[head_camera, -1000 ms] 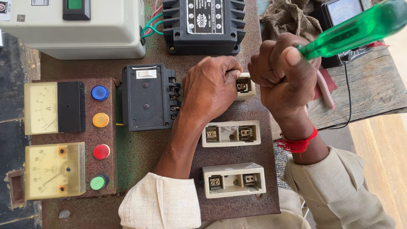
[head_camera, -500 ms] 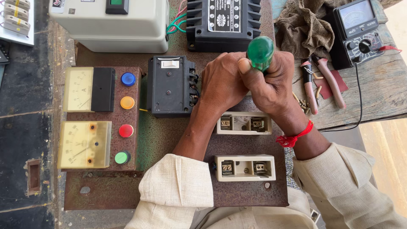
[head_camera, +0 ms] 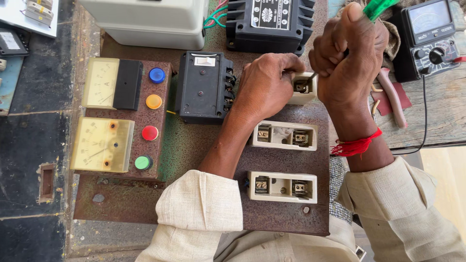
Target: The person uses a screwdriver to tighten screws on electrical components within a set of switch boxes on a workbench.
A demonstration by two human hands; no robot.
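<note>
My right hand [head_camera: 348, 56] is shut on a green-handled screwdriver [head_camera: 376, 8], whose thin tip reaches down into the top white fuse holder [head_camera: 304, 87] on a rusty metal board [head_camera: 286, 218]. My left hand [head_camera: 266, 85] rests on that same fuse holder, fingers curled over its left part and steadying it. Two more white fuse holders [head_camera: 285, 135] [head_camera: 283, 187] are fixed below it on the board. A red thread is tied round my right wrist.
A black switching unit [head_camera: 202, 86] sits left of my left hand, a black finned unit [head_camera: 267, 22] behind. Two yellowed meters [head_camera: 101, 144] and several coloured buttons stand at left. A cream box [head_camera: 145, 19] is at the back. A multimeter [head_camera: 427, 34] and pliers [head_camera: 392, 94] lie at right.
The view has shifted, so the board now sits further right and lower. The screwdriver handle has tipped up toward the top edge while both hands stay at the top fuse holder.
</note>
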